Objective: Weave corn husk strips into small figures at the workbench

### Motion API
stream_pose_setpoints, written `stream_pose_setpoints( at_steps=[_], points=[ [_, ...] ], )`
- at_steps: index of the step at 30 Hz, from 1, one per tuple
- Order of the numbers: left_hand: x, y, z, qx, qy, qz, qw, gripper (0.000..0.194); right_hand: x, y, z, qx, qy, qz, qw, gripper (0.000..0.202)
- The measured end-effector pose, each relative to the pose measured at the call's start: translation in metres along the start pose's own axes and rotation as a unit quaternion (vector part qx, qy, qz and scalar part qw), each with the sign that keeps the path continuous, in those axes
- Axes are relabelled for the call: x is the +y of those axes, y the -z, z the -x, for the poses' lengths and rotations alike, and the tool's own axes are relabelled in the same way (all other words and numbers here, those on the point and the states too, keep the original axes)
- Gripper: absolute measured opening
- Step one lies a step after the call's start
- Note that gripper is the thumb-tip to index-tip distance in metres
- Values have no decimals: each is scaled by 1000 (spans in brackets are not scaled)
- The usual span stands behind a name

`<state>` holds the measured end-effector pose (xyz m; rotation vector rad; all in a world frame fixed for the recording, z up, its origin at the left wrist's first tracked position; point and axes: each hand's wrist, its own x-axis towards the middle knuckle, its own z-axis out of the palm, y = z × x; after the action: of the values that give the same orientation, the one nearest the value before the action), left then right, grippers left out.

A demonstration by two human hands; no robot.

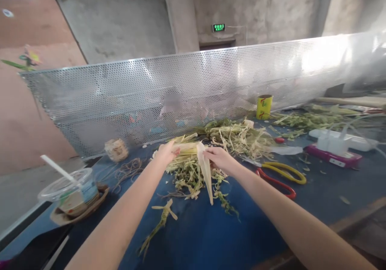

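The two hands are apart, working over a blue tabletop (229, 242): the right hand (221, 158) has its fingers pinched on a pale husk strip (205, 173), and the left hand (166, 154) closes its fingers around the near end of a straw-coloured bundle (188, 151) just left of that strip. Look at the strip, hanging down between the hands: creamy, papery, folded over at the top, broad there and narrowing to a dry point. The bundle's stalks run lengthwise, smooth and yellowish; whether the strip is joined to them I cannot tell. Below and around the strip spread crinkled greenish leaves (193, 181), rough and curled, and nearer the viewer on its left lies a twisted sprig (161, 223) with stiff pale ends crossing at its top. Beyond the strip, to the right, sprawls a tangled heap of dry stalks (238, 137), stringy and brittle-looking, with a glossy yellow cylinder (264, 107) standing behind. Right of the strip, scissors (282, 173) show one red loop and one yellow; farther right sits a magenta power strip (333, 158), boxy and smooth. Out to the strip's left come thin brown cord (129, 172) in loose loops, a rounded pale ball (116, 149), and a clear plastic cup (75, 195) with a white straw. Behind the strip runs a shiny perforated metal panel (144, 97), backed by mottled grey concrete (120, 20).
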<state>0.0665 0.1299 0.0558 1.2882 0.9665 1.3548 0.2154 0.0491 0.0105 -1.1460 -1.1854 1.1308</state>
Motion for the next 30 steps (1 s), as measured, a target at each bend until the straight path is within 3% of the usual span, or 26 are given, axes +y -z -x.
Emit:
stream_pose_setpoints(
  at_steps=[3, 5, 8, 10, 16, 20, 24, 30],
  points=[
    [-12, -1, 29, -55, 59, -70, 994, 30, -2, -2, 2, -19, 4, -13, 1000, 19],
    [-12, 3, 56, -123, 70, -103, 985, 33, -2, -5, 5, -38, 11, -22, 999, 16],
    [-4, 15, 91, -181, 51, -137, 973, 39, -4, -10, 10, -75, 29, -30, 996, 17],
    [4, 23, 105, -194, 21, -188, 963, 32, -7, -13, 15, -108, 43, -31, 993, 21],
    [15, 42, 124, -159, 60, -175, 970, 18, -13, -19, 25, -175, 64, -9, 982, 25],
    [11, 46, 130, -165, 2, -259, 952, 18, -9, -25, 30, -196, 70, 34, 977, 15],
    [2, 47, 131, -127, -76, -292, 945, 21, -5, -30, 34, -232, 65, 72, 968, 7],
    [-5, 52, 135, -107, -55, -274, 954, 26, -8, -31, 38, -244, 45, 86, 965, 14]
  ],
)
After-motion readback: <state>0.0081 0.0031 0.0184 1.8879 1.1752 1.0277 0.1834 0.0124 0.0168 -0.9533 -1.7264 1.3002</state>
